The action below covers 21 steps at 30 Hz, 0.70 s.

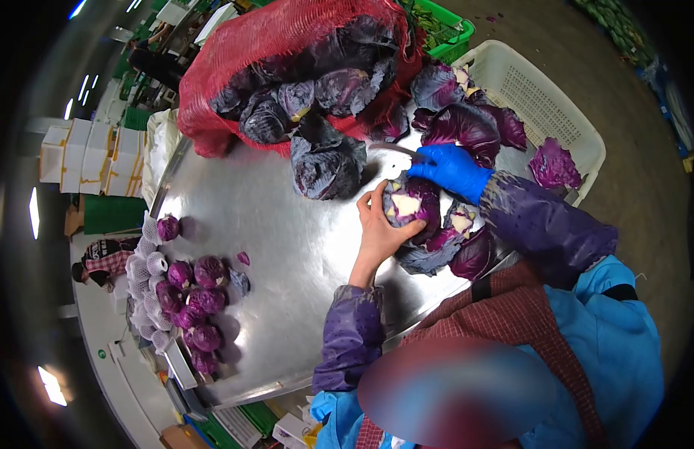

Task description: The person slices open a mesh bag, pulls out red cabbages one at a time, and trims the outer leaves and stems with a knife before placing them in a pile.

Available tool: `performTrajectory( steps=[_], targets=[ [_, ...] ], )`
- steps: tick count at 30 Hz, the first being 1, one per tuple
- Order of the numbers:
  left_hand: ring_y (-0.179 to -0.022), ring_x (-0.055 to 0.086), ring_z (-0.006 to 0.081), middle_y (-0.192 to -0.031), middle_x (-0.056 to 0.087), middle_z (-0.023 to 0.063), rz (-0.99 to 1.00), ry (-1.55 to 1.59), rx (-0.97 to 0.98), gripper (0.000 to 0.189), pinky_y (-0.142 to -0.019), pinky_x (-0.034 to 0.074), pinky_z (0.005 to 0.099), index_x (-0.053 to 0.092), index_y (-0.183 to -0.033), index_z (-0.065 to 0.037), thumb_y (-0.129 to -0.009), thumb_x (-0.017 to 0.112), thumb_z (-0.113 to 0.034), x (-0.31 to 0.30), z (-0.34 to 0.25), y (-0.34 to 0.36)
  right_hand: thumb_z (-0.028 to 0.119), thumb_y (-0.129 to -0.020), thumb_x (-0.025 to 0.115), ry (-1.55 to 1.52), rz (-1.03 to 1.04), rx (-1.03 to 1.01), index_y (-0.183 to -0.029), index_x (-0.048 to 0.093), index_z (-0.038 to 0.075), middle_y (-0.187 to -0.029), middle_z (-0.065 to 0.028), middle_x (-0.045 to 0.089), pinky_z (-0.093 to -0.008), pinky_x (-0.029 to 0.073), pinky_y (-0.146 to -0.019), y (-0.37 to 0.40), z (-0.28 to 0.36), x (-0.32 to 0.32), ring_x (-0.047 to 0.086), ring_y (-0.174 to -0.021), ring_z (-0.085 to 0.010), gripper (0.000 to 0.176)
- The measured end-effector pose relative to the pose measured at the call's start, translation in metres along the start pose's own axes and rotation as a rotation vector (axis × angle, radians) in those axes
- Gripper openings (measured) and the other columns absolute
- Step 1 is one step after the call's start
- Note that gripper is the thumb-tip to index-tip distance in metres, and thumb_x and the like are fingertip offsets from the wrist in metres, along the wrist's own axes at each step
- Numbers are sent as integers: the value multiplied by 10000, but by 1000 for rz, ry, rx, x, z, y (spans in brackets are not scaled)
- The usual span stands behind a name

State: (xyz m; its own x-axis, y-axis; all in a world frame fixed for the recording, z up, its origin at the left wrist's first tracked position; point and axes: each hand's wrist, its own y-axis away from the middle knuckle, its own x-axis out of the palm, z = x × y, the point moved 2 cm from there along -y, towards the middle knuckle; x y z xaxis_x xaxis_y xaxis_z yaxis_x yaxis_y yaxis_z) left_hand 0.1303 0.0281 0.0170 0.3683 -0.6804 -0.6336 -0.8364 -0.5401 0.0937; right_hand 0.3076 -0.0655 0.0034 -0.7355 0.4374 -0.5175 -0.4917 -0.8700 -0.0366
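My bare left hand is closed on a red cabbage, thumb on the near side and fingers on the far side. A pale cut patch shows on the cabbage between them. In a blue glove, my right hand grips a knife just beyond the cabbage, its blade pointing left. Loose outer leaves lie around and beyond the glove. More trimmed leaves with a pale stump rest beside the held cabbage. A whole dark cabbage sits on the metal table, left of the knife.
A red mesh sack full of cabbages lies open at the far side. A white crate stands at the right, a green crate behind it. Several peeled cabbages and white foam nets are at the left edge. People work farther off.
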Motion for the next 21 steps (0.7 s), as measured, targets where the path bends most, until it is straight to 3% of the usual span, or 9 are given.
performTrajectory(
  steps=[1, 6, 8, 9, 10, 12, 13, 15, 21],
  targets=[
    [-1167, 379, 339, -1212, 347, 200, 13, 16, -15, 935, -981, 368, 413, 324, -1331, -91, -559, 797, -326, -3, -5, -1, 411, -790, 611, 157, -157, 4, -852, 640, 83, -735, -143, 622, -432, 465, -636, -5, -9, 3, 611, -721, -341, 335],
    [-1164, 418, 325, -1228, 394, 208, -1, 171, 71, 897, -984, 357, 389, 327, -1310, -5, -586, 771, -293, -3, 13, -2, 419, -809, 587, 222, -159, 44, -809, 608, 70, -736, -177, 602, -461, 443, -608, -4, -31, -1, 584, -707, -378, 350],
    [-1159, 431, 322, -1234, 409, 217, -36, 336, -20, 875, -987, 348, 380, 330, -1297, 32, -602, 758, -282, -2, 12, 4, 429, -814, 583, 194, -124, 57, -832, 597, 74, -735, -175, 604, -456, 446, -612, 3, -27, -8, 587, -724, -377, 357],
    [-1155, 429, 323, -1229, 408, 220, -57, 259, 28, 875, -992, 342, 378, 320, -1300, 36, -608, 752, -282, 1, 13, 3, 410, -851, 544, 154, -64, 97, -978, 591, 89, -884, -184, 606, -461, 455, -646, 10, -14, -15, 590, -792, -370, 348],
    [-1170, 404, 332, -1239, 384, 227, -66, 252, 17, 872, -1003, 325, 386, 302, -1304, 39, -618, 743, -272, 5, 12, 3, 410, -851, 544, 156, -68, 95, -978, 591, 89, -884, -184, 606, -461, 455, -646, 17, -4, -17, 590, -792, -370, 348],
    [-1188, 360, 346, -1247, 352, 232, -144, 126, 18, 885, -1011, 307, 397, 287, -1300, 43, -624, 753, -285, 11, 4, 7, 311, -906, 484, 160, -258, -190, -1187, 525, 125, -1013, -158, 547, -432, 472, -672, 37, 14, -17, 589, -843, -330, 340],
    [-1188, 360, 346, -1247, 352, 232, -139, 128, 12, 885, -1011, 307, 397, 287, -1300, 43, -624, 753, -285, 13, -1, 10, 311, -906, 484, 160, -254, -183, -1187, 525, 125, -1013, -158, 547, -432, 472, -672, 47, 19, -15, 589, -843, -330, 340],
    [-1180, 338, 357, -1228, 342, 231, -239, 7, 72, 880, -1005, 302, 411, 293, -1279, 50, -626, 768, -299, 15, -11, 10, 205, -929, 431, 183, -95, -211, -1308, 442, 164, -1043, -132, 471, -390, 483, -706, 62, 27, -9, 582, -852, -292, 381],
    [-1129, 385, 330, -1170, 381, 217, -310, -19, 16, 853, -985, 321, 394, 331, -1244, 65, -626, 769, -326, 24, -18, 9, 105, -861, 479, 193, -97, -154, -1284, 466, 165, -1002, -105, 480, -356, 497, -664, 61, 27, 20, 593, -821, -265, 428]
  ],
)
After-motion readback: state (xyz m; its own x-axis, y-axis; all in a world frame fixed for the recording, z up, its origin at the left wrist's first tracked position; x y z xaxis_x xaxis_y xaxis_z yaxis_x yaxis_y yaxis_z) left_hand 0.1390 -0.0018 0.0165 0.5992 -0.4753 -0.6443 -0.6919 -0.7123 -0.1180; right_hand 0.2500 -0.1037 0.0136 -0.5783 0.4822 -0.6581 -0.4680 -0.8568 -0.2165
